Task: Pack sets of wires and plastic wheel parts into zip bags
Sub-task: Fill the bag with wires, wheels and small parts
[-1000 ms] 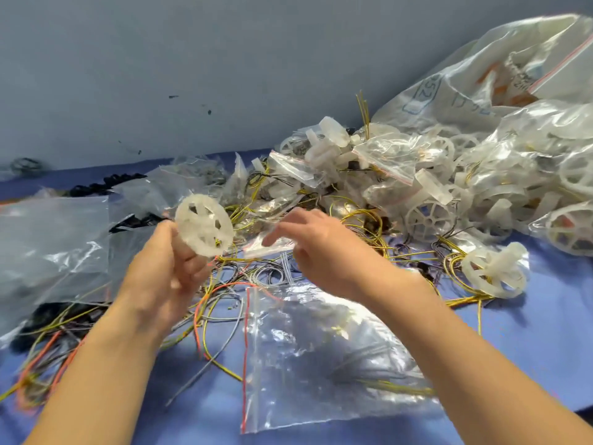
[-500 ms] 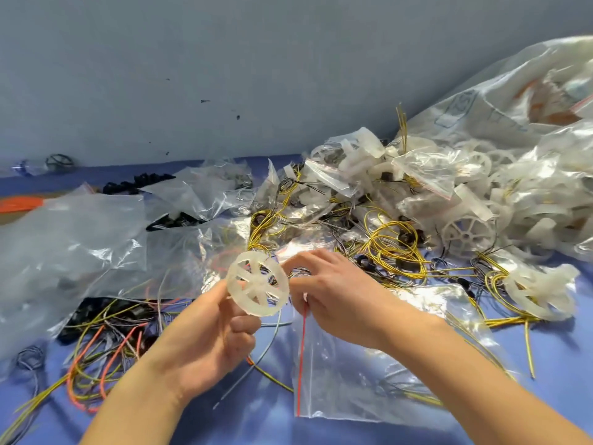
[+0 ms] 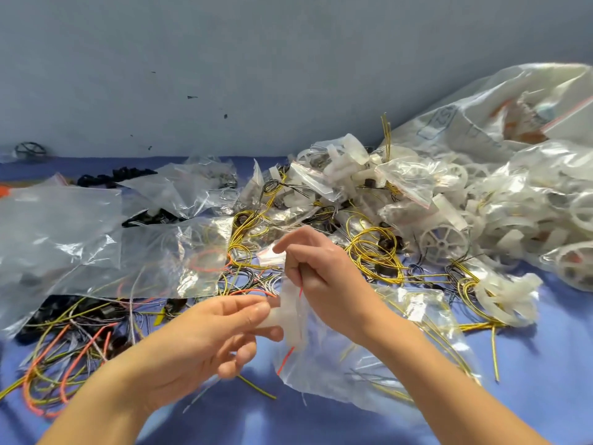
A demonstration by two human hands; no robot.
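Fingers [image 3: 256, 311] of the left hand [image 3: 205, 338] pinch a pale plastic wheel [image 3: 277, 317], blurred, at the mouth of the zip bag [image 3: 369, 364] near centre. The right hand [image 3: 324, 274] grips the bag's red-striped lip. The wheel looks light and stiff, best held by its rim; the bag looks limp and slick. Loose wires [image 3: 64, 348] tangle at left on the tabletop [image 3: 545, 364], and packed bags [image 3: 481, 194] heap far right.

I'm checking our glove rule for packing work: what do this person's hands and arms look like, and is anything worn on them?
Nothing is worn. The left hand and right hand are bare: no gloves or rings on the fingers that show. No watch or band at either wrist, and both forearms are uncovered to the picture's edge, no sleeve in view.
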